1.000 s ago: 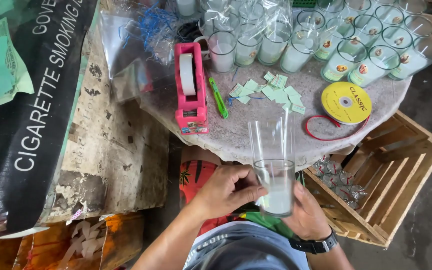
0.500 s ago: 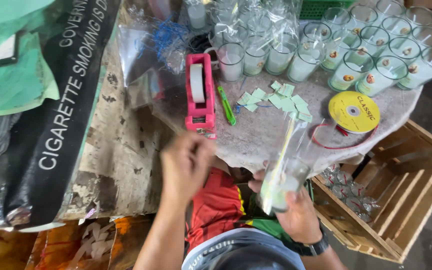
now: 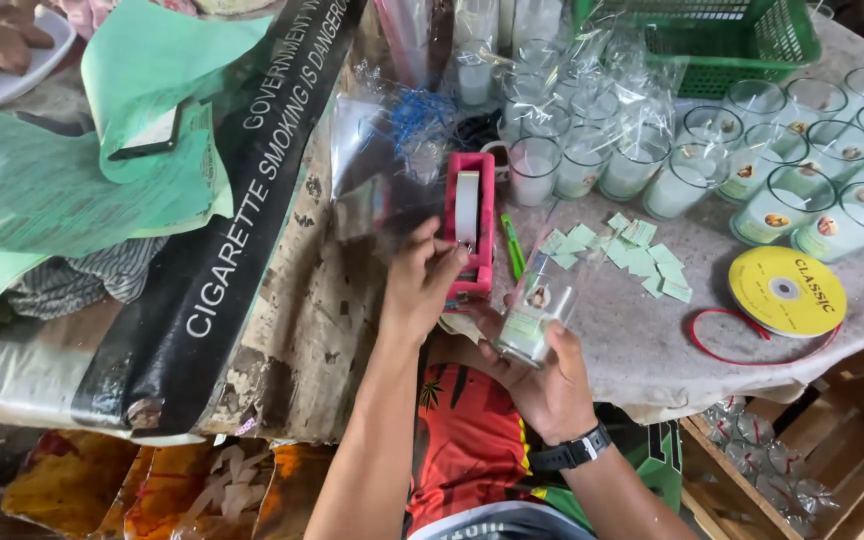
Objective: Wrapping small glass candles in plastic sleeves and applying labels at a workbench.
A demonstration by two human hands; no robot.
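Observation:
My right hand (image 3: 542, 375), with a black watch on the wrist, holds a glass candle jar (image 3: 534, 312) tilted, wrapped in clear plastic film. My left hand (image 3: 420, 280) reaches up to the pink tape dispenser (image 3: 472, 228) on the table, its fingertips touching the tape at the dispenser's near end. Small pale green paper labels (image 3: 624, 250) lie scattered just right of the dispenser. A green pen (image 3: 512, 246) lies between dispenser and labels.
Many glass jars with white wax (image 3: 752, 170) crowd the back of the round table, some in clear wrap. A yellow ribbon spool (image 3: 784, 290) with red ribbon lies at right. A green basket (image 3: 722, 35) stands behind. A wooden crate (image 3: 802, 470) sits below right; black banner (image 3: 242, 220) at left.
My left hand left the jar and moved up to the tape dispenser. The jar went from upright in both hands to tilted in my right hand alone.

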